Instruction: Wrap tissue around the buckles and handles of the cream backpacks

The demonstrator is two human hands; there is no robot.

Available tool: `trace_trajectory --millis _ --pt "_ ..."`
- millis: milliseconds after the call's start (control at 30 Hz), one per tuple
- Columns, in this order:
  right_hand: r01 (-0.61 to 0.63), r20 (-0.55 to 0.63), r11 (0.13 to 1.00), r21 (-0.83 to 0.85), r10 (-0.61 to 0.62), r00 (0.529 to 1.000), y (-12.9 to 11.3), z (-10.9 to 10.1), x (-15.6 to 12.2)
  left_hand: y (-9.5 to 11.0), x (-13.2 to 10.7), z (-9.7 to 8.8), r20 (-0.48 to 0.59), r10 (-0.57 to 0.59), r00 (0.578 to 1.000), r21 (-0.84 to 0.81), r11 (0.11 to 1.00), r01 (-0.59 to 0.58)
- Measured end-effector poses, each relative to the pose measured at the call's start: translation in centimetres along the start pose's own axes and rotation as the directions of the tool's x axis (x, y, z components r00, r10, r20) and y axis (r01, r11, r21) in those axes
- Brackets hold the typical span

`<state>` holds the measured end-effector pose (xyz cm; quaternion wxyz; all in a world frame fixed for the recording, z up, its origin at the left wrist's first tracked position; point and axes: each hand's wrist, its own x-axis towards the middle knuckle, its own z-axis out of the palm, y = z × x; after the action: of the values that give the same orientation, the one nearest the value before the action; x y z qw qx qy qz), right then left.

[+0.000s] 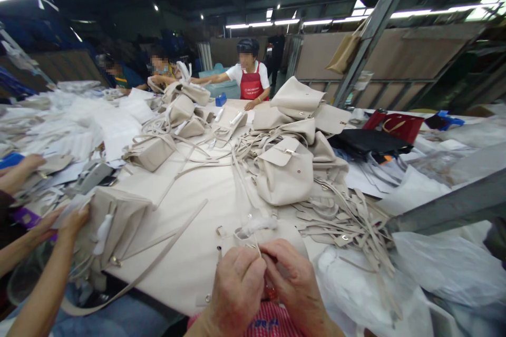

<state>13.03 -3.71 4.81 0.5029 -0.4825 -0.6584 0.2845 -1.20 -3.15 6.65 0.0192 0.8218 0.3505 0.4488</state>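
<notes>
Low in the middle, my left hand (239, 281) and my right hand (292, 279) come together, the fingers of both closed in a pinch. A thin beige strap (258, 246) shows at the fingertips, its other end hidden by the hands. Directly beyond them lies a beige handbag (290, 234), with white wrapping (261, 225) round its handle and metal fittings at its side. Under my right fingers a small orange-red thing (271, 292) shows, too covered to name.
Finished-looking beige bags (284, 171) pile up ahead, beside a heap of loose straps (343, 226). Clear plastic bags (450, 268) lie at right, near a slanting metal post (454, 202). At left, a co-worker's hands (73, 221) hold another beige bag (118, 221). Further people sit across the table.
</notes>
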Motion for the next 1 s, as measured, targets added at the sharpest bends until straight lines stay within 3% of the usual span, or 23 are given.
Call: trace_trajectory --millis 67,133,167,200,233,267,367,467,533,600,733,867,1000 --pt "0.006 0.004 1.000 0.005 -0.006 1.000 -0.2 -0.3 0.0 -0.1 0.3 0.2 -0.028 -0.269 0.963 -0.111 0.958 0.265" --pt "-0.040 0.030 0.999 0.024 0.040 0.999 -0.4 -0.5 -0.4 -0.4 0.5 0.6 0.037 -0.555 0.831 -0.267 0.796 0.544" --pt "-0.085 0.044 0.996 0.040 0.083 0.996 -0.4 -0.5 -0.7 -0.6 0.5 0.8 0.092 -0.644 0.759 -0.327 0.700 0.634" --pt "-0.147 0.051 0.987 0.065 0.143 0.988 -0.3 -0.5 -1.1 -0.8 0.4 0.9 0.140 -0.687 0.713 -0.363 0.634 0.683" --pt "-0.224 0.050 0.968 0.110 0.220 0.974 -0.3 -0.5 -1.6 -1.1 0.3 0.9 0.156 -0.696 0.701 -0.376 0.615 0.694" --pt "-0.306 0.047 0.934 0.184 0.303 0.952 -0.1 -0.6 -2.2 -1.3 0.1 0.9 0.138 -0.684 0.717 -0.366 0.637 0.678" --pt "-0.490 0.115 0.717 0.496 0.504 0.856 0.5 -1.1 -3.9 -1.8 -0.3 0.4 0.018 -0.558 0.829 -0.276 0.795 0.541" --pt "-0.600 0.266 0.515 0.613 0.580 0.770 0.8 -2.4 -5.0 -1.6 -0.1 0.0 0.020 -0.367 0.930 -0.275 0.892 0.358" --pt "-0.650 0.323 0.495 0.576 0.593 0.738 0.7 -3.3 -5.0 -1.2 0.6 0.2 0.025 -0.280 0.960 -0.295 0.915 0.275" --pt "-0.654 0.349 0.543 0.526 0.564 0.748 0.3 -3.8 -4.8 -0.9 1.7 0.7 0.009 -0.280 0.960 -0.295 0.916 0.270" --pt "-0.627 0.395 0.657 0.419 0.490 0.777 -0.2 -3.7 -4.6 -1.0 3.2 1.1 0.082 -0.449 0.890 -0.176 0.872 0.456" --pt "-0.617 0.299 0.673 0.409 0.540 0.787 -0.5 -3.4 -4.4 -0.7 2.3 -0.4 0.316 -0.540 0.780 0.039 0.829 0.558" --pt "-0.616 0.311 0.703 0.355 0.533 0.787 -0.3 -3.2 -4.5 0.2 0.9 -1.0 0.599 -0.517 0.611 -0.137 0.686 0.715"
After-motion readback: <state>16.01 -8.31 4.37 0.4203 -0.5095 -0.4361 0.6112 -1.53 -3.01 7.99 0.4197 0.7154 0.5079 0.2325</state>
